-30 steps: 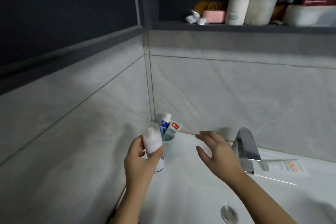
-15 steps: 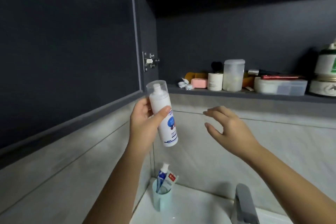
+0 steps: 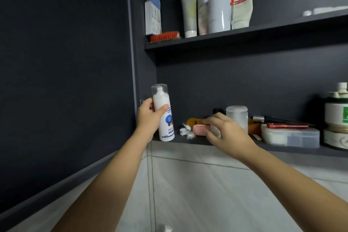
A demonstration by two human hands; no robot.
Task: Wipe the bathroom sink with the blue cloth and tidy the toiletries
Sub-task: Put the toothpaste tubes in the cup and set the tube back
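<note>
Left hand [image 3: 150, 117] grips white spray bottle [image 3: 163, 118] upright, clear cap on, at left end of lower shelf [image 3: 197, 140]; base at shelf level, contact unclear. Label starts "Urg", rest behind thumb; blue disc below, small print unreadable. Right hand [image 3: 228, 134] half-curled at small white jar [image 3: 215, 130] beside pink case [image 3: 200, 130]; can't tell if it grips. Upper shelf [image 3: 244, 34]: pouch [image 3: 242, 11] with red band reading "WIN…", pump bottle [image 3: 218, 9], tube [image 3: 189, 9].
</note>
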